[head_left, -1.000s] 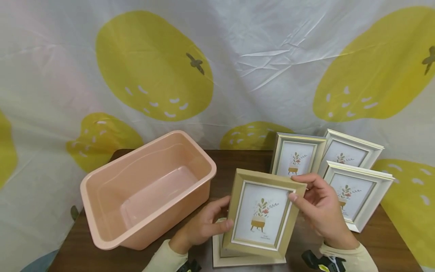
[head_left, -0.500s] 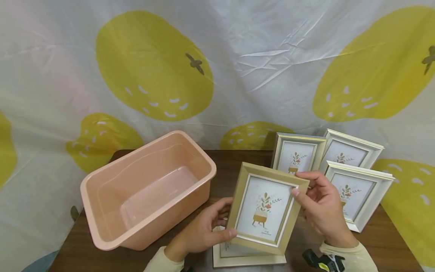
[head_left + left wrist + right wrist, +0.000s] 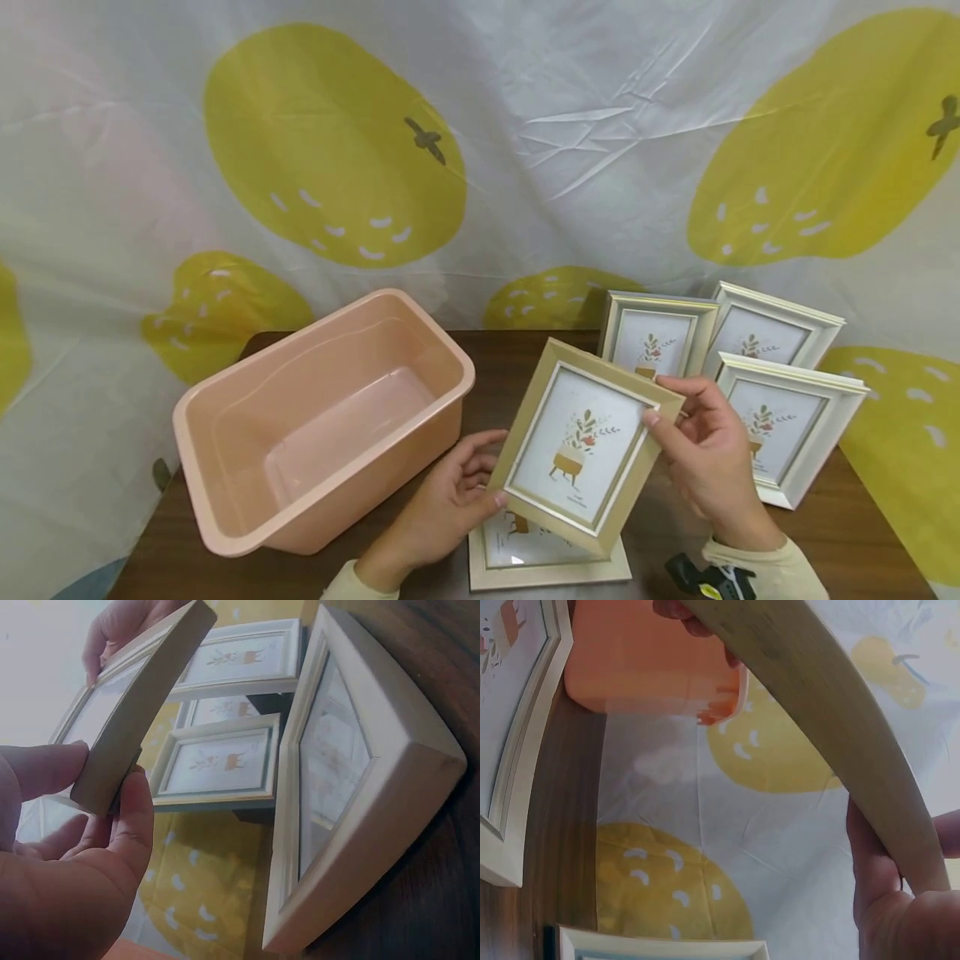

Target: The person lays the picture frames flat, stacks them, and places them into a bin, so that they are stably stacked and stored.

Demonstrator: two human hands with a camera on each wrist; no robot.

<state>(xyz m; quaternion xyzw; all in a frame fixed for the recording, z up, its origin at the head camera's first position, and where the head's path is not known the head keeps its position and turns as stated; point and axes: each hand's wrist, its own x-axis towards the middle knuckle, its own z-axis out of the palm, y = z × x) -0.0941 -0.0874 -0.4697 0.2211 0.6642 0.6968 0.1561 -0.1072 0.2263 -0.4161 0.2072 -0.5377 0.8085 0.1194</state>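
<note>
Both hands hold a tan picture frame with a potted-plant print, tilted and raised over the table. My left hand pinches its lower left corner, thumb on the front and fingers behind, as the left wrist view of that hand shows. At the upper right corner, my right hand grips it between thumb and fingers. Below it lies a cream picture frame, face up and partly covered. The right wrist view catches the held frame's long edge from the side.
A pink plastic bin stands on the left of the dark wooden table, with nothing seen inside. At the back right several picture frames stand upright: a greyish-gold one and white ones. A lemon-patterned cloth hangs behind.
The held frame has risen slightly and turned clockwise, its lower left corner shifting left. The left hand has followed it, and more of the cream frame underneath shows.
</note>
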